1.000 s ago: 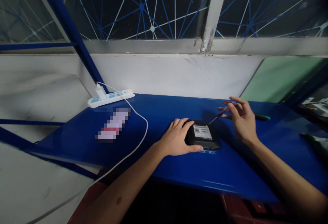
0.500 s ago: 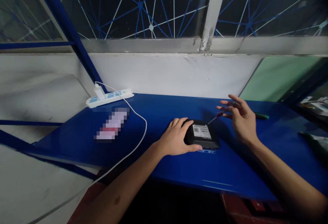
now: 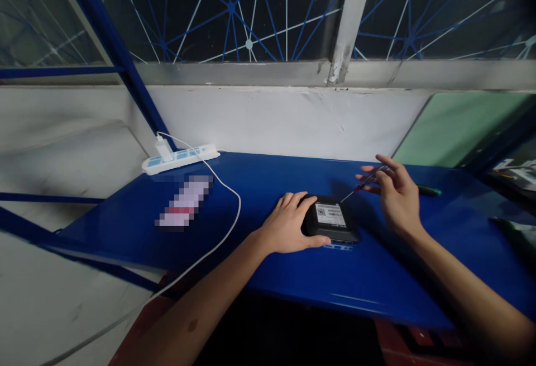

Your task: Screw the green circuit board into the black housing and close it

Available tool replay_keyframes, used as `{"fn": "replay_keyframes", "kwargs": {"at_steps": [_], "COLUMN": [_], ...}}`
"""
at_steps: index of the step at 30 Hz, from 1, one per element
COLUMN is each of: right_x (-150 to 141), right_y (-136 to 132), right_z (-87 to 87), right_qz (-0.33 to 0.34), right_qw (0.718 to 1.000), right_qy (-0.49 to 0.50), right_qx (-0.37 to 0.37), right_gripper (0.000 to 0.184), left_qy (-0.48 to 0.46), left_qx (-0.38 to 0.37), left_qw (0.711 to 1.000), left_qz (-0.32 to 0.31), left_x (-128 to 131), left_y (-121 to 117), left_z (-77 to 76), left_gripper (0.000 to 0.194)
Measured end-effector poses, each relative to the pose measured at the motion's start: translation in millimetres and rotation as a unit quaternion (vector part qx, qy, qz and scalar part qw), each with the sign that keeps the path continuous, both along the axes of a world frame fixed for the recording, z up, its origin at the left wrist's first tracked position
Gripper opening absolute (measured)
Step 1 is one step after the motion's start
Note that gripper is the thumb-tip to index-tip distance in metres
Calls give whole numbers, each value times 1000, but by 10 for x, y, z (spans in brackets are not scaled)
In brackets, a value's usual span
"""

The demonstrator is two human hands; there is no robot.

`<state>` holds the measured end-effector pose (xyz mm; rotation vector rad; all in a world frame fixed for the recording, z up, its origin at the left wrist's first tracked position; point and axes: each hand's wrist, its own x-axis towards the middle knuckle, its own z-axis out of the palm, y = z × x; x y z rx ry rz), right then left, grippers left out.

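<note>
A flat black electronic device (image 3: 352,233) with rounded corners lies on the blue table, a white printed label (image 3: 330,215) facing up. My left hand (image 3: 288,223) grips its left side, fingers over the far edge and thumb along the near edge. In my right hand (image 3: 396,195) is a screwdriver (image 3: 359,188) with a clear handle and a thin shaft, held between thumb and fingers. It slants down to the left, and its tip meets the device near the label's far right corner. Whether a screw sits under the tip is too small to tell.
A white power strip (image 3: 184,157) with a plugged-in charger stands at the back left; its white cable (image 3: 238,204) crosses the table. A blurred-out pinkish item (image 3: 186,201) lies at left. Behind my right hand is a green-handled tool (image 3: 430,190). A green board (image 3: 456,126) leans at the back.
The view has shifted very slightly. My left hand stays on the device, and the screwdriver tip remains at the same corner with only a small movement of my right fingers.
</note>
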<state>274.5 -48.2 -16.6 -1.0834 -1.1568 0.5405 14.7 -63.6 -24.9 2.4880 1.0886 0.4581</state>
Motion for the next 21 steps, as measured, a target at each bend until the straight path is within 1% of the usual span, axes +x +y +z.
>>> {"fn": "replay_keyframes", "kwargs": {"at_steps": [4, 8, 13, 16, 19, 21], "right_x": [8, 44, 65, 39, 7, -4], "right_y": [20, 66, 64, 32, 5, 3], "right_z": [-22, -48, -42, -26, -18, -17], "right_qz": [-5, -33, -41, -41, -22, -17], "right_qw": [1000, 998, 996, 997, 999, 999], "right_qy": [-4, -36, -65, -54, -27, -26], "right_qx": [8, 29, 42, 31, 15, 15], "right_gripper": [30, 29, 29, 32, 31, 30], "left_qy": [1, -2, 0, -2, -3, -4], "left_qx": [-2, -7, -6, 0, 4, 2], "left_qw": [1000, 1000, 1000, 1000, 1000, 1000], "left_qz": [0, -2, -3, 0, 3, 3], "left_x": [0, -3, -5, 0, 7, 9], "left_y": [0, 4, 0, -8, -12, -11], "left_z": [1, -7, -11, -4, 1, 0], "left_gripper": [99, 100, 100, 98, 98, 98]}}
